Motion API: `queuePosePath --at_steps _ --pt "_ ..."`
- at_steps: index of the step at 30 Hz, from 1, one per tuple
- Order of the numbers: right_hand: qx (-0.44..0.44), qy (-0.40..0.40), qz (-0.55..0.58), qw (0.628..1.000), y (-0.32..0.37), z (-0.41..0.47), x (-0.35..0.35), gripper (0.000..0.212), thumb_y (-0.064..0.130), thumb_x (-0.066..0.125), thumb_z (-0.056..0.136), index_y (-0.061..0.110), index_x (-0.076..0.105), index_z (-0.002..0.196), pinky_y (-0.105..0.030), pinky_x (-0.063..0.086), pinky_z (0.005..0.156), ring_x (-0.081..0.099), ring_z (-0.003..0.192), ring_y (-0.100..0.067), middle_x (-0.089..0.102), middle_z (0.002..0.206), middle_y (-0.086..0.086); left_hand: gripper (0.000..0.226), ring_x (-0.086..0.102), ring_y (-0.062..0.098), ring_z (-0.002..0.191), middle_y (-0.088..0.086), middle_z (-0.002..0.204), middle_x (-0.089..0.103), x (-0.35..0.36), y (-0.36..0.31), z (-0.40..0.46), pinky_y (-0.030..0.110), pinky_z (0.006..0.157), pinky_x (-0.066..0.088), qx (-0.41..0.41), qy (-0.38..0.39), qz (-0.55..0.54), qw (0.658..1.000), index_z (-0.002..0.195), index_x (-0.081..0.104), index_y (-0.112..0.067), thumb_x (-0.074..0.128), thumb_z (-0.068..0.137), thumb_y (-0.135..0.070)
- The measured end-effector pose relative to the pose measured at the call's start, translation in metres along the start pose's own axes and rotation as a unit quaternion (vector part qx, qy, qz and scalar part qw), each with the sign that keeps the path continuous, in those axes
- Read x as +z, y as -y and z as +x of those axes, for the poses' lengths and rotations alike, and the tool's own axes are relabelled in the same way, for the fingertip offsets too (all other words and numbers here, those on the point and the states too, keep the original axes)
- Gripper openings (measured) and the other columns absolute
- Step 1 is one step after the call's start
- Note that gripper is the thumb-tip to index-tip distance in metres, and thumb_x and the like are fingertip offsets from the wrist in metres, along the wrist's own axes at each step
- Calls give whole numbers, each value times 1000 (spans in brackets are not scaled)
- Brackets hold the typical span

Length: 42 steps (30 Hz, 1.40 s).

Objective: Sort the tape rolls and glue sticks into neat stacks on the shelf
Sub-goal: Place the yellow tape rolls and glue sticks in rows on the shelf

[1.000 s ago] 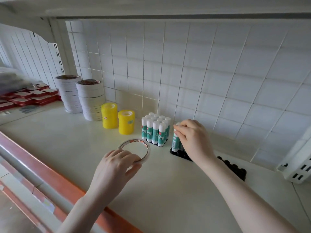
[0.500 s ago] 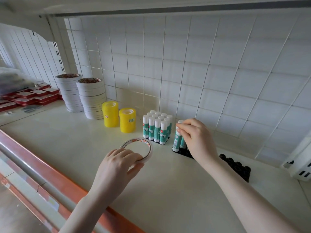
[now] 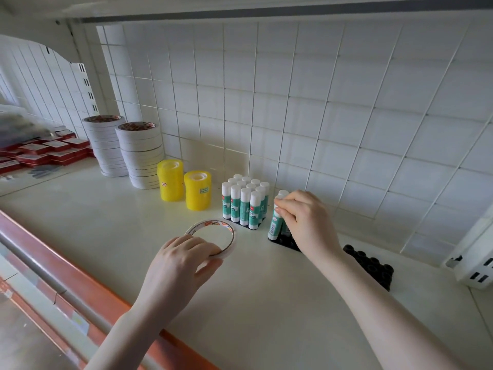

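Note:
My left hand (image 3: 181, 265) grips the near edge of a thin white tape roll (image 3: 213, 231) lying flat on the cream shelf (image 3: 266, 303). My right hand (image 3: 306, 222) pinches the white caps of glue sticks (image 3: 274, 222) standing in a black tray (image 3: 370, 263). To their left a block of several green-and-white glue sticks (image 3: 244, 201) stands upright. Two yellow tape stacks (image 3: 197, 193) and two tall white tape stacks (image 3: 141, 153) line the back left.
Red flat boxes (image 3: 40, 153) fill the far left of the shelf. A white tiled wall (image 3: 320, 116) backs the shelf, and an orange rail (image 3: 80, 284) edges its front. A white bracket (image 3: 474, 263) juts in at the right.
Both hands keep their holds; the view has drifted slightly, and my right hand has shifted a little on the glue stick caps.

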State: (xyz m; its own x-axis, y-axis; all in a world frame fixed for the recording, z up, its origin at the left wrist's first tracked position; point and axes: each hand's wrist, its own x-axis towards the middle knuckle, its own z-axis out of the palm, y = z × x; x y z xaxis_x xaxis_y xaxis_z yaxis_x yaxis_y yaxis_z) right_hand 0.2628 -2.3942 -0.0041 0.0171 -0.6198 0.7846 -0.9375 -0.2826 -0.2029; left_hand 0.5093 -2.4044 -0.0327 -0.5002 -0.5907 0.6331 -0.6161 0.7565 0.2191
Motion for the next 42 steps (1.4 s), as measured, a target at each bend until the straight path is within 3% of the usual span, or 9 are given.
queuePosePath --at_steps 5,12,16,21,24,29,32,38,42 --pt "-29 -1 -54 998 7 1 7 11 -2 60 68 2 69 72 -33 51 59 58 64 -29 62 70 -6 26 55 8 69 -14 71 63 -2 -1 0 19 67 40 2 -2 7 1000 78 70 -22 50 83 -39" --pt "-61 19 -153 986 6 -10 8 34 -3 72 69 7 69 102 -35 42 70 56 78 -29 64 85 -4 27 58 10 67 -14 71 62 -12 -1 -2 19 67 39 -2 -8 26 1000 78 69 -22 49 84 -40" --pt "-77 -16 -154 985 12 -6 0 26 15 49 85 9 68 102 -32 33 73 49 85 -23 65 94 -3 26 57 9 68 -14 71 62 -26 9 -3 18 68 39 -5 -30 36 999 78 69 -22 51 83 -40" --pt "-82 -18 -93 992 47 14 11 27 23 43 87 11 67 87 -34 43 66 60 74 -25 65 84 -2 25 56 9 67 -13 71 63 -47 34 -1 19 67 40 4 -48 54 997 78 69 -22 52 82 -39" --pt "-72 15 -64 995 72 23 30 30 27 42 85 14 69 83 -29 50 57 62 68 -25 65 75 -1 24 55 8 68 -13 71 63 -63 62 -2 20 67 40 3 -51 58 997 79 68 -23 52 82 -40" --pt "-46 75 -64 994 116 37 74 30 33 41 82 19 66 74 -29 48 50 61 62 -25 60 66 0 26 58 8 68 -15 73 63 -96 121 -6 21 67 43 2 -39 73 997 80 68 -24 50 83 -42" --pt "-15 97 -86 991 150 50 107 18 29 52 77 19 66 71 -29 47 47 62 61 -27 61 66 -1 25 59 10 67 -14 72 63 -122 169 -7 21 66 44 19 -34 68 997 79 68 -24 51 82 -41" --pt "52 137 -103 984 212 77 166 3 17 67 79 15 68 77 -35 50 56 63 73 -28 65 76 -4 28 62 18 66 -9 70 65 -172 257 5 30 62 52 43 -18 61 997 78 69 -21 50 79 -41" --pt "74 150 -131 977 242 96 197 16 14 73 72 15 61 62 -30 44 47 60 63 -26 60 64 -2 24 62 18 66 -7 69 64 -191 304 21 29 63 52 58 -17 65 996 77 69 -19 56 78 -39"
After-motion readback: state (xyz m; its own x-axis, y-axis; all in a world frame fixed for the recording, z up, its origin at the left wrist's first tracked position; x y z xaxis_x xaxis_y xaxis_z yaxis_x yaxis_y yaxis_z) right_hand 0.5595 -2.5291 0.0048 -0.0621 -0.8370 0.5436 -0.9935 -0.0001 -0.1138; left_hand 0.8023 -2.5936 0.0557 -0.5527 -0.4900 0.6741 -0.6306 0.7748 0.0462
